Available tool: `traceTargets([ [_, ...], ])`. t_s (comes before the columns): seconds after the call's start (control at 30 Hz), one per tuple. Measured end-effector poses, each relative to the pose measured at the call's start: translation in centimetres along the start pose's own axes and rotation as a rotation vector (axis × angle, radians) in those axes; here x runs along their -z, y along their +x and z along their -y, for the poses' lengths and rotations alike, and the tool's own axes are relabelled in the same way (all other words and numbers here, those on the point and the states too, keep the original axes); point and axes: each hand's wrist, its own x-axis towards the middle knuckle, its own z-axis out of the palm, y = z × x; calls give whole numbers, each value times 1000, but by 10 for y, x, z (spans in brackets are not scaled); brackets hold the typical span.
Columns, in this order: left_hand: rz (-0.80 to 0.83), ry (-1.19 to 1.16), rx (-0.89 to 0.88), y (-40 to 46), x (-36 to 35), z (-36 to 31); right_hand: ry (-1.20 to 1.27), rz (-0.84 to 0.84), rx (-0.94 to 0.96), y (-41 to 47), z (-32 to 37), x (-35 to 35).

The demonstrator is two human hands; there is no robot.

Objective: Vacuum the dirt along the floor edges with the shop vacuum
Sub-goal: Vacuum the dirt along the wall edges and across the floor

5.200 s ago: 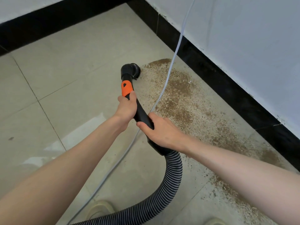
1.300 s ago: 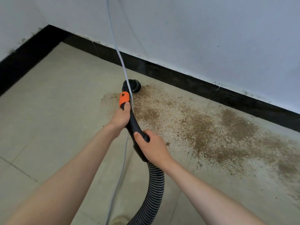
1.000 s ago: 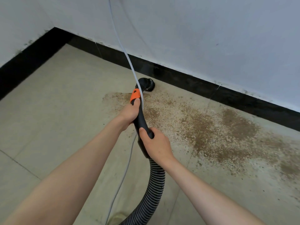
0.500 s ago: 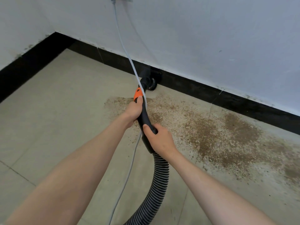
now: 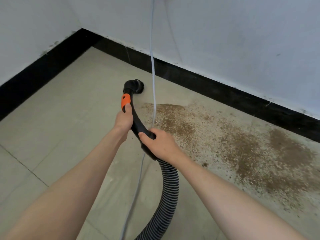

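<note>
The curved black vacuum handle point(image 5: 138, 123) is gripped by both hands: the left hand point(image 5: 123, 118) wrapped just below the orange band point(image 5: 125, 101), the right hand point(image 5: 160, 144) lower, above the ribbed hose point(image 5: 168, 191). Beyond the left hand, the round nozzle point(image 5: 136, 85) is set on the tiled floor point(image 5: 60, 110), with the brown dirt point(image 5: 225, 135) spread to the right of both grips.

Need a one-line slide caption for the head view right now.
Both hands grip the vacuum wand, nozzle near the baseboard, dirt alongside.

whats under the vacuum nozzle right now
The nozzle sits on bare-looking tile floor, just left of the dirt patch. Whatever lies directly beneath its head is hidden.
</note>
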Motion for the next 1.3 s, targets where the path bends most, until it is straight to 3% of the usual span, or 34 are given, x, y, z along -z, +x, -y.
traceTargets([
  [0.27,97,102,-61,15,-39,-19,71,-123,-44,14,-21,11],
  [0.6,127,80,-51,11,-51,-27,49,-124,-55,19,-29,19],
  [0.8,323,143,-119,-43,-79,-5,78,-256,-194,-41,-60,8],
  [0.97,408,209,-98,-59,-83,-7,113,-301,-204,-58,-61,7],
  [1.07,361,188,-92,-56,-69,-9,149,-269,-173,-54,-48,7],
  [1.3,11,131,-108,-49,-10,-5,286,-110,-72,-43,-8,-15],
])
